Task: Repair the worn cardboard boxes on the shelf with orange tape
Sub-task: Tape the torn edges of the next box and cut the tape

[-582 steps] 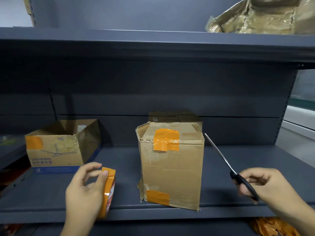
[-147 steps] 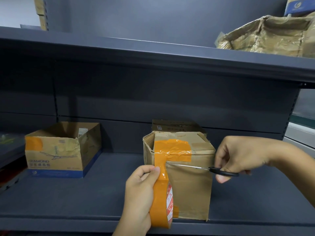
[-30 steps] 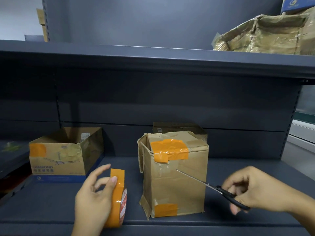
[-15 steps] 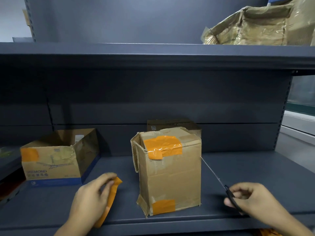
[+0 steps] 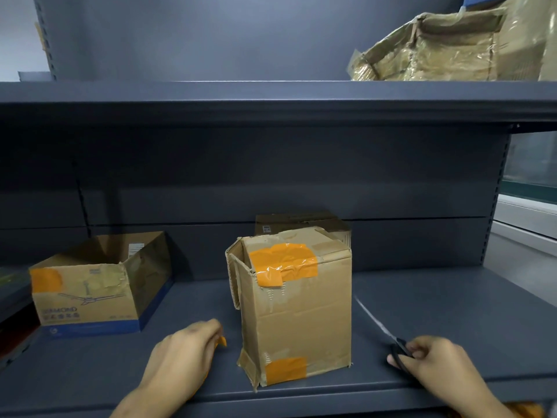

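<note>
Left hand covers the orange tape roll on the shelf, fingers curled over it; right hand pinches the scissors. Tall box stands between. Set both down flat, blades away.

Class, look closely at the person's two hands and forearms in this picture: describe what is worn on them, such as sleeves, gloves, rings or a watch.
Nothing is worn that shows. The left hand and right hand are bare, with no gloves, and no rings can be made out. Both forearms are uncovered to the picture's bottom edge: no sleeve, watch or bracelet in view.
</note>
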`<state>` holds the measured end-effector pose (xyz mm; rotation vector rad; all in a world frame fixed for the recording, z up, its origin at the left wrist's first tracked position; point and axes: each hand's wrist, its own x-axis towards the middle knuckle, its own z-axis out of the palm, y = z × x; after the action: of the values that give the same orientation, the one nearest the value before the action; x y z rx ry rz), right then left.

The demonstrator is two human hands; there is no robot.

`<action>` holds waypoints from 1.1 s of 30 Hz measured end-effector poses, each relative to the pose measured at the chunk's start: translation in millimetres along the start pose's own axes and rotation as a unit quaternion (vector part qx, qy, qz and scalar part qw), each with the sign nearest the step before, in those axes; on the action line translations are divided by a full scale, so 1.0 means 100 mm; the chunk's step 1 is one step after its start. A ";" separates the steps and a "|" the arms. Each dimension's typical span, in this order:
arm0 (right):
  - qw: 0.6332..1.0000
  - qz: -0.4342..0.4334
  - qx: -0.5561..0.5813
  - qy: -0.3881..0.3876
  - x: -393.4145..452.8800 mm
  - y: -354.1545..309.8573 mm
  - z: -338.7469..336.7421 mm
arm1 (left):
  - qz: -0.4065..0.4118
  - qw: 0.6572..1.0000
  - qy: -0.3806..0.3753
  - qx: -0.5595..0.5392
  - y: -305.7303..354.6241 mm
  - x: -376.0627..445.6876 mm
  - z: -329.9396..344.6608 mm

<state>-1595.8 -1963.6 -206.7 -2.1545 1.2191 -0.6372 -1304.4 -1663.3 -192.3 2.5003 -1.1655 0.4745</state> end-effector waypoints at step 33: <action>0.875 -0.481 0.050 0.032 0.19 -1.79 -0.15 | 0.079 0.909 0.249 -0.325 0.89 0.44 -0.68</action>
<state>-1489.8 -1909.5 -71.2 -2.5754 0.0250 -1.1311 -1357.1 -1717.1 -98.6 1.6009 -1.0833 0.6001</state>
